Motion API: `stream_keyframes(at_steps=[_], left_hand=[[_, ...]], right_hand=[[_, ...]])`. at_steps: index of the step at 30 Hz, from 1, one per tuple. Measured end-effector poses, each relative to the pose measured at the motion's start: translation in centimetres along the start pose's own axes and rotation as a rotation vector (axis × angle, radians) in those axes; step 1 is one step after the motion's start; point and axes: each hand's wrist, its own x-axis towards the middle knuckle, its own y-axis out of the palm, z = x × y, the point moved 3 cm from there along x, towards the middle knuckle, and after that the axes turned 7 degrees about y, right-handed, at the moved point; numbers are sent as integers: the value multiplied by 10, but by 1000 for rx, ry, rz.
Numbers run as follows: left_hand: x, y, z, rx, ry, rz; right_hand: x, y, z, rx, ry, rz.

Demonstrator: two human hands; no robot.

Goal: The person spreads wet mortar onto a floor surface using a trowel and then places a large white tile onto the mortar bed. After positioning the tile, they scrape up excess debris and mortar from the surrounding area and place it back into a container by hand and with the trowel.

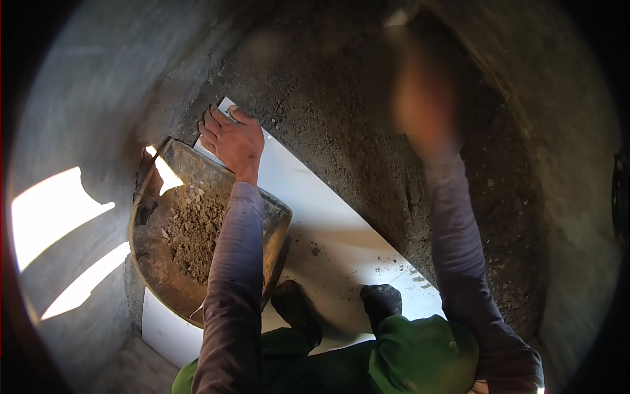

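My left hand [233, 139] rests on the far end of a long white board [308, 190], beside the rim of a worn scoop-shaped pan. Its fingers are bent a little and apart, pressing on the board. The pan [174, 259] sits on the board's left part and holds a heap of crumbly grey-brown mortar [195, 236]. My right hand [426, 105] is stretched far ahead over the dark, rough mortar surface [341, 131]. Motion smears its fingers. A small pale blurred thing [397, 18] shows beyond it; whether the hand holds it is unclear.
Curved grey walls [85, 131] close in on both sides. My dark-covered feet [380, 303] stand on the white board, below green-clothed knees [426, 354]. Bright sunlight patches [59, 203] fall on the left wall. Loose crumbs lie on the board.
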Motion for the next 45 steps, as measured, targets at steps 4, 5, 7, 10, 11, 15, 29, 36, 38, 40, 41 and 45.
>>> stream_keyframes(at_steps=[4,5,7,10,11,15,29,36,38,40,41,45], left_hand=[[-2,10,-13,-60,-5,9],[-5,12,-18,-72,0,14],[3,2,10,-6,-12,-8],[-1,-1,-5,-27,-5,28],[-1,0,-12,-41,-1,21],[7,-2,8,-14,-28,-26],[-2,-1,-3,-31,-6,-5],[3,-2,-1,-46,-12,-13],[-8,-1,-1,-44,1,14],[-2,-3,-3,-52,-10,-68],[7,-3,-3,-51,-6,-85],[-6,1,-13,-84,-14,4]], right_hand=[[49,42,-28,-323,-220,75],[63,40,-44,-656,-166,87],[28,59,5,-518,-298,72],[20,47,-3,-370,-409,-73],[34,45,-7,-314,-457,-145],[18,52,20,-277,2,124],[58,145,-1,-224,-244,161],[33,160,-9,-334,-357,205],[22,162,-26,-455,-209,331],[15,168,-18,-588,69,466],[7,173,-14,-579,54,466],[14,150,-28,-539,-375,253]])
